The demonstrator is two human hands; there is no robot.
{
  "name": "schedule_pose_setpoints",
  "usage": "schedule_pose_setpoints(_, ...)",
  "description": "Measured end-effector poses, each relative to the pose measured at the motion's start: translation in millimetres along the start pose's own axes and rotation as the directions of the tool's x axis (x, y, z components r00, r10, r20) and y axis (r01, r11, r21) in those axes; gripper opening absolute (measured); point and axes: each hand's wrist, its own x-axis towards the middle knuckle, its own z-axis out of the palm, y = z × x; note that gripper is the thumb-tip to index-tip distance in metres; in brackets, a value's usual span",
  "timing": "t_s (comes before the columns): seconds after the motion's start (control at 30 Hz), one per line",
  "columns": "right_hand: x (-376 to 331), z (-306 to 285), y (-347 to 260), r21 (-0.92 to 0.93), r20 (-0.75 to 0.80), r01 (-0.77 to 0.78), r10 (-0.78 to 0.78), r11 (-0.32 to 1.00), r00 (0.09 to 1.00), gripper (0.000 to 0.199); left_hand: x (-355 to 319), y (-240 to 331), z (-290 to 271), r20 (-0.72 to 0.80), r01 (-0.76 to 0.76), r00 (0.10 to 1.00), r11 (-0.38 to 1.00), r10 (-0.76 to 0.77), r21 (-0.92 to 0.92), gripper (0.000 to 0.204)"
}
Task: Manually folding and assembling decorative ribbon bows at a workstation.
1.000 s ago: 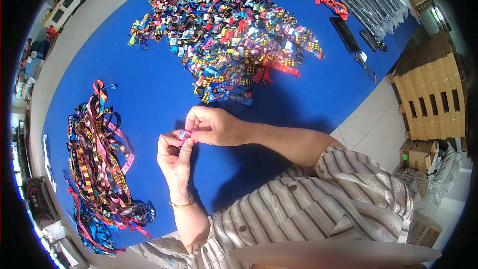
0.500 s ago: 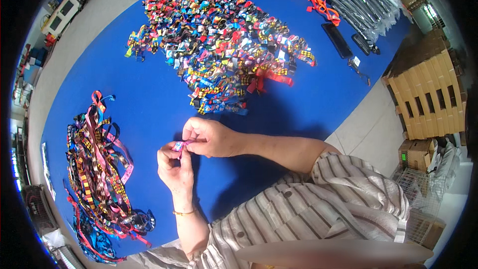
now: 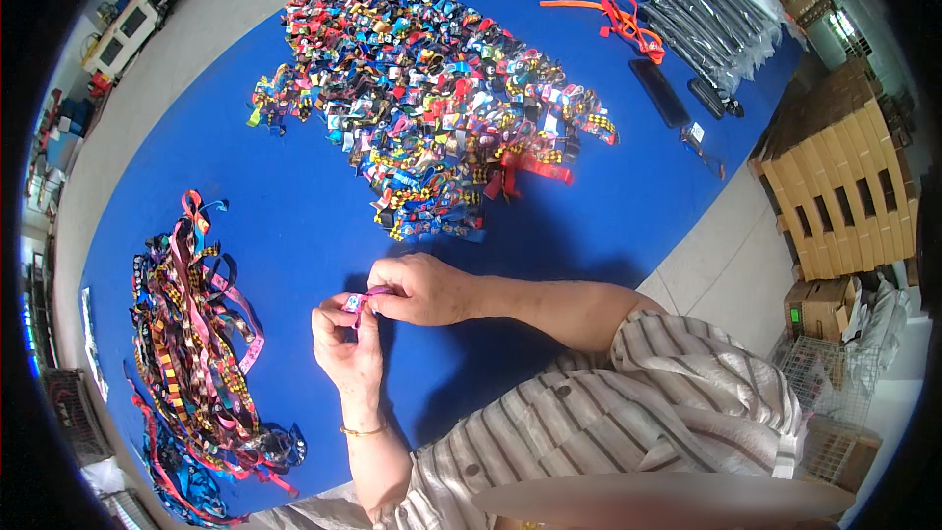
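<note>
1. Both hands meet low over the blue table (image 3: 294,226). The left hand (image 3: 345,339) and right hand (image 3: 417,290) pinch the same small pink ribbon piece (image 3: 365,296) between fingertips, just above the tabletop and right in front of the person.
2. Both hands are closed narrow on it, thumbs and forefingers tight. It's too small to tell if it's being folded or threaded.
3. My take on doing this bit well: keep the pinch close to the end of the strip so it doesn't twist, and let the left hand hold steady while the right does the fine work. With something this tiny, short finger moves beat wrist moves.
4. I'd also keep it over bare blue cloth like it is now. Drop it into the big pile (image 3: 432,88) of bright folded pieces further up and it's basically gone.
5. The long loose ribbons (image 3: 191,334) lie in a tangle to the person's left, well apart from the hands. Handy spot, nothing snagging.
6. Far right there's an orange strap (image 3: 623,20), a dark flat gadget (image 3: 659,93) and a stack of clear bags (image 3: 711,20), all out of the way.
7. Compared with a second ago: not much. Hands stay in the same spot with the same grip; the view has mostly just shifted a little, so the pile sits slightly differently in the picture.
</note>
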Motion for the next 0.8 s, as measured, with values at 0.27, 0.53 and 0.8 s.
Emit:
schedule_pose_setpoints(0.27,1,-3,-3,0.057,0.057,0.038,-0.041,0.998,0.997,0.021,0,5,4,-0.078,0.057,0.996,0.994,-0.05,0.093,0.024)
schedule_pose_setpoints(0.53,-2,-6,-18,0.412,0.233,-0.278,0.195,0.867,0.953,0.031,-7,-3,-4,-0.003,-0.324,0.938,0.881,0.346,0.345,0.022)
schedule_pose_setpoints(0.8,1,-2,-10,0.414,0.257,-0.317,0.224,0.853,0.94,0.025,-8,1,-12,0.141,-0.471,0.874,0.742,0.465,0.476,0.017)
